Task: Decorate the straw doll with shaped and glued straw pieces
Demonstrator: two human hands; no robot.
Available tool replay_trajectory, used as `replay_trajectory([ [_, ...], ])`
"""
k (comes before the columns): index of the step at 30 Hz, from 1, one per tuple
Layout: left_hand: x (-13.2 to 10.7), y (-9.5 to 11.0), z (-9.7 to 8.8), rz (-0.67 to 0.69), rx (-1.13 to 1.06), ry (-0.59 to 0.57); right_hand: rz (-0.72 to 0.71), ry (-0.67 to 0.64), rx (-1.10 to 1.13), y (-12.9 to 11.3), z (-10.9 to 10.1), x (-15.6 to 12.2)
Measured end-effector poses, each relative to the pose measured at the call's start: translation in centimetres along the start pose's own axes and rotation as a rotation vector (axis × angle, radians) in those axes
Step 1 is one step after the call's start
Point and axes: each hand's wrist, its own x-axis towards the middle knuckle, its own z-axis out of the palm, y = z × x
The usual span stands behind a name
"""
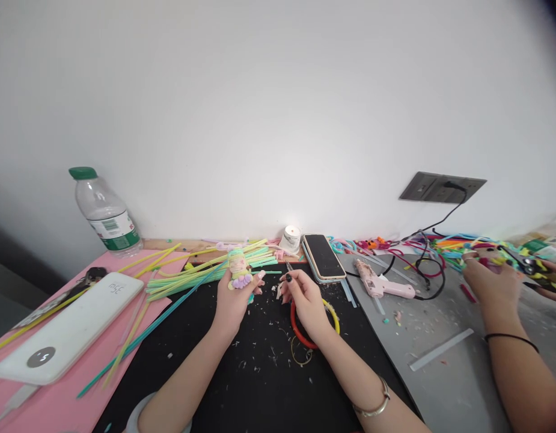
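Observation:
My left hand (231, 304) is closed around a small fuzzy figure (238, 267) in pale yellow and pink, with purple tufts at its lower edge. A thin green stem (273, 272) reaches from beside it toward my right hand (305, 299). My right hand is closed on what looks like a pair of scissors; their red and yellow looped handles (333, 315) show below the palm, and a pointed metal tip (288, 266) sticks out above the fingers. The middle of the tool is hidden by my hand. Both hands hover over a black mat (259, 385) strewn with scraps.
Green and yellow pipe cleaners (187, 282) lie to the left, near a white power bank (74, 328) and a bottle (109, 213). A paper cup (291, 239), phone (324, 257) and pink glue gun (383, 285) stand rightward. At far right, another person's hand (491, 279) works.

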Motion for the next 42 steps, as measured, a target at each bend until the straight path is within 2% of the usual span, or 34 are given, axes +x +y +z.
replay_trajectory([
  [5, 0.2, -0.2, -0.2, -0.004, -0.011, 0.055, -0.019, 0.167, 0.161, -0.2, -0.6, 0.4],
  [10, 0.4, 0.1, -0.4, 0.037, -0.026, 0.098, -0.046, 0.242, 0.293, -0.1, -1.2, 0.7],
  [17, 0.6, 0.0, -0.8, 0.072, 0.021, 0.154, -0.112, 0.337, 0.153, -0.1, -1.6, 0.8],
  [21, 1.0, -0.3, -1.2, 0.114, 0.058, 0.242, -0.148, 0.375, 0.054, -0.5, -1.5, 0.6],
  [24, 1.2, -0.3, -1.3, 0.132, -0.006, 0.262, -0.153, 0.379, 0.045, -0.8, -1.4, 0.5],
  [27, 1.2, -0.1, -1.2, 0.093, -0.115, 0.164, -0.148, 0.382, 0.055, -0.8, -1.3, 0.5],
  [30, 0.8, 0.1, -0.8, 0.031, -0.113, 0.024, -0.116, 0.343, 0.070, -0.7, -1.3, 0.6],
  [33, 0.1, 0.1, -0.4, -0.026, -0.028, -0.160, -0.122, 0.206, 0.066, -0.5, -1.1, 0.4],
  [37, -0.6, -0.1, -0.1, -0.084, 0.013, -0.399, -0.167, 0.034, -0.043, -0.2, -0.7, 0.1],
  [39, -0.8, -0.1, -0.1, -0.112, -0.006, -0.475, -0.170, 0.027, -0.093, -0.1, -0.6, 0.0],
  [42, -1.0, 0.0, -0.2, -0.148, -0.048, -0.509, -0.159, 0.077, -0.127, -0.1, -0.7, 0.1],
])
